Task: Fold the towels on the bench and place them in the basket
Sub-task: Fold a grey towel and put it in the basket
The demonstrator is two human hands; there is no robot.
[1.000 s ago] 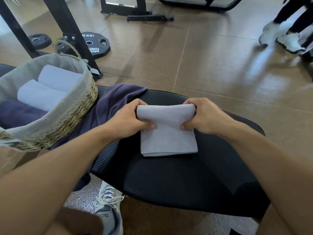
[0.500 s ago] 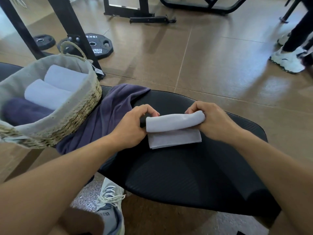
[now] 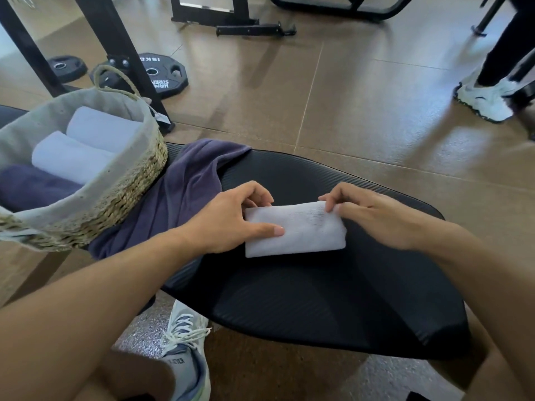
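Observation:
A pale grey towel (image 3: 301, 233), folded into a small thick rectangle, lies on the black padded bench (image 3: 318, 299). My left hand (image 3: 228, 218) grips its left end, thumb lying on top and fingers curled at the far edge. My right hand (image 3: 373, 215) pinches the far right corner. A purple towel (image 3: 179, 192) lies unfolded on the bench to the left, partly under the woven basket (image 3: 127, 175). The basket holds two rolled pale towels (image 3: 66, 157) and a dark purple one (image 3: 29, 186).
Black weight plates (image 3: 162, 75) and a rack post (image 3: 115, 47) stand on the floor behind the basket. Another person's white shoe (image 3: 486, 99) is at the far right. My own shoe (image 3: 185, 348) is below the bench's near edge.
The pale towel was folded over toward me into a shorter, thicker bundle. Both hands shifted from its far fold to its two ends. The other person's feet moved right.

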